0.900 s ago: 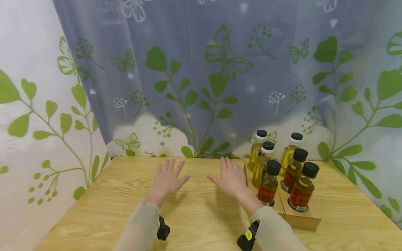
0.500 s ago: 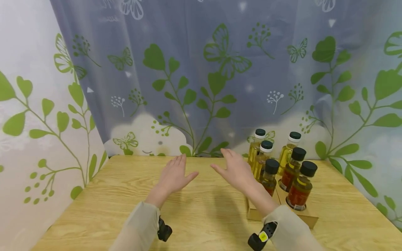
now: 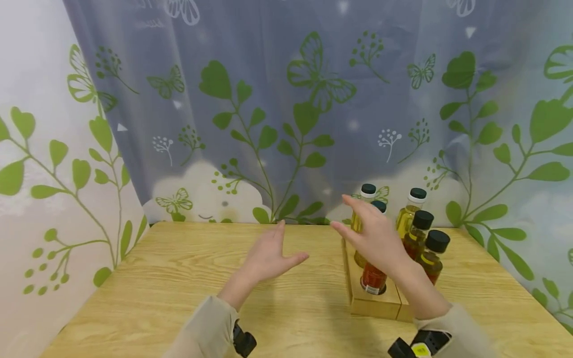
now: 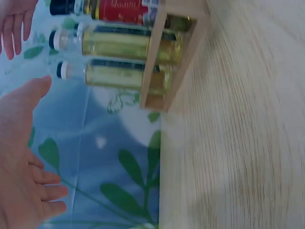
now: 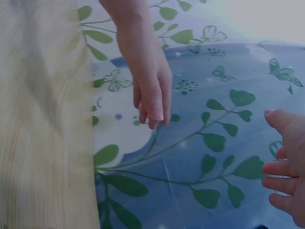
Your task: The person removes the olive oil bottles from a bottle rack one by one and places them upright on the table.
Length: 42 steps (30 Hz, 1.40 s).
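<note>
1) Rack (image 3: 373,309): wooden, stands on the table (image 3: 179,288), with six bottles (image 3: 373,278) upright in it in two rows
2) Right hand (image 3: 379,238): raised at the rack's left row, thumb wide of the fingers, holding nothing; in the head view, this hand and its forearm (image 3: 425,288) obstruct parts of several bottles
3) Left hand (image 3: 267,254): left of the rack, well apart from it, thumb spread wide, holding nothing
4) Leaf-print curtain (image 3: 255,44): hangs behind the rack
</note>
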### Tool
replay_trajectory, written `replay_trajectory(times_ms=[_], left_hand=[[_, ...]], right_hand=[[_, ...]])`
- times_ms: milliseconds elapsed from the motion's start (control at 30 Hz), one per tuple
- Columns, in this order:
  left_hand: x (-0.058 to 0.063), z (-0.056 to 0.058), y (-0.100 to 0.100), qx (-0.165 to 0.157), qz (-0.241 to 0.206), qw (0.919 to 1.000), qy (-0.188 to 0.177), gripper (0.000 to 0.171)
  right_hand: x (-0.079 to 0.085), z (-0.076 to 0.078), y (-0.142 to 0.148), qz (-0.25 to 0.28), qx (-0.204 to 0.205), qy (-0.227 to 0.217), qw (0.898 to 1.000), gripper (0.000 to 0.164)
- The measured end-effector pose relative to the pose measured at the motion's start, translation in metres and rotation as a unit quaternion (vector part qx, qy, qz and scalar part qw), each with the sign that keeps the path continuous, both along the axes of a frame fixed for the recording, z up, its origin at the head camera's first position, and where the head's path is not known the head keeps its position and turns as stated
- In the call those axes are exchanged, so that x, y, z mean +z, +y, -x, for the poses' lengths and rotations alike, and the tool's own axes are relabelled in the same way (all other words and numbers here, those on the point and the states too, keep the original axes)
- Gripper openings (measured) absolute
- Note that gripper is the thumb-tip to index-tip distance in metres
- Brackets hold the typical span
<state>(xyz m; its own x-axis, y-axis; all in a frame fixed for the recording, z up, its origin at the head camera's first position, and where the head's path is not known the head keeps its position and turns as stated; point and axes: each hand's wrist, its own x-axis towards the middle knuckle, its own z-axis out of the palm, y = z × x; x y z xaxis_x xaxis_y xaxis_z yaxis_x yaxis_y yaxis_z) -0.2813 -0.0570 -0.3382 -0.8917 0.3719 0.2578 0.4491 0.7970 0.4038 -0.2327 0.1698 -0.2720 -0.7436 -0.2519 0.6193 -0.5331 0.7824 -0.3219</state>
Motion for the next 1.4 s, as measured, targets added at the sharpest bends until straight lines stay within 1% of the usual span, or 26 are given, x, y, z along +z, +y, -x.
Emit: replay_trajectory(times_ms=[100, 200, 267, 333, 433, 533, 600, 700, 800, 900, 1000, 1133, 1200, 1267, 1300, 1400], left_hand=[[0.002, -0.005, 0.009, -0.014, -0.023, 0.9996, -0.009, 0.098], [0.004, -0.01, 0.017, -0.03, -0.042, 0.9984, -0.026, 0.096], [0.005, -0.014, 0.023, -0.042, -0.05, 0.9974, -0.031, 0.093], [0.006, -0.017, 0.029, -0.054, -0.06, 0.9962, -0.034, 0.091], [0.005, -0.02, 0.039, -0.064, -0.062, 0.9953, -0.037, 0.092], [0.002, -0.022, 0.046, -0.068, -0.066, 0.9942, -0.051, 0.095], [-0.002, -0.021, 0.051, -0.07, -0.079, 0.9921, -0.068, 0.097], [-0.009, -0.02, 0.057, -0.081, -0.106, 0.9863, -0.097, 0.1], [-0.016, -0.018, 0.065, -0.089, -0.129, 0.9802, -0.121, 0.104], [-0.025, -0.017, 0.074, -0.09, -0.136, 0.9778, -0.131, 0.107], [-0.033, -0.017, 0.082, -0.092, -0.142, 0.9758, -0.139, 0.107], [-0.044, -0.016, 0.092, -0.099, -0.135, 0.9734, -0.156, 0.11], [-0.049, -0.015, 0.095, -0.104, -0.13, 0.9721, -0.165, 0.111], [-0.054, -0.014, 0.098, -0.107, -0.133, 0.9687, -0.18, 0.112], [-0.056, -0.014, 0.099, -0.11, -0.138, 0.9663, -0.188, 0.112], [-0.06, -0.014, 0.102, -0.111, -0.151, 0.959, -0.212, 0.112]], right_hand=[[0.003, -0.008, 0.018, 0.022, 0.006, 0.02, 1.0, 0.057], [0.004, -0.016, 0.037, 0.034, -0.004, 0.048, 0.998, 0.052], [0.002, -0.02, 0.052, 0.037, -0.015, 0.07, 0.997, 0.05], [0.0, -0.024, 0.068, 0.038, -0.033, 0.081, 0.995, 0.048], [-0.006, -0.031, 0.092, 0.049, -0.061, 0.076, 0.994, 0.051], [-0.012, -0.038, 0.117, 0.059, -0.09, 0.04, 0.993, 0.055], [-0.017, -0.041, 0.134, 0.069, -0.102, 0.001, 0.992, 0.059], [-0.026, -0.045, 0.158, 0.091, -0.101, -0.072, 0.988, 0.064], [-0.039, -0.045, 0.178, 0.109, -0.098, -0.13, 0.981, 0.067], [-0.056, -0.043, 0.195, 0.11, -0.103, -0.17, 0.974, 0.069], [-0.073, -0.04, 0.211, 0.124, -0.084, -0.195, 0.969, 0.07], [-0.095, -0.033, 0.226, 0.143, -0.017, -0.2, 0.969, 0.07], [-0.105, -0.03, 0.23, 0.136, 0.021, -0.2, 0.97, 0.072], [-0.114, -0.026, 0.232, 0.12, 0.056, -0.199, 0.971, 0.074], [-0.118, -0.025, 0.232, 0.109, 0.062, -0.197, 0.972, 0.076], [-0.128, -0.021, 0.234, 0.092, 0.083, -0.215, 0.969, 0.076]])
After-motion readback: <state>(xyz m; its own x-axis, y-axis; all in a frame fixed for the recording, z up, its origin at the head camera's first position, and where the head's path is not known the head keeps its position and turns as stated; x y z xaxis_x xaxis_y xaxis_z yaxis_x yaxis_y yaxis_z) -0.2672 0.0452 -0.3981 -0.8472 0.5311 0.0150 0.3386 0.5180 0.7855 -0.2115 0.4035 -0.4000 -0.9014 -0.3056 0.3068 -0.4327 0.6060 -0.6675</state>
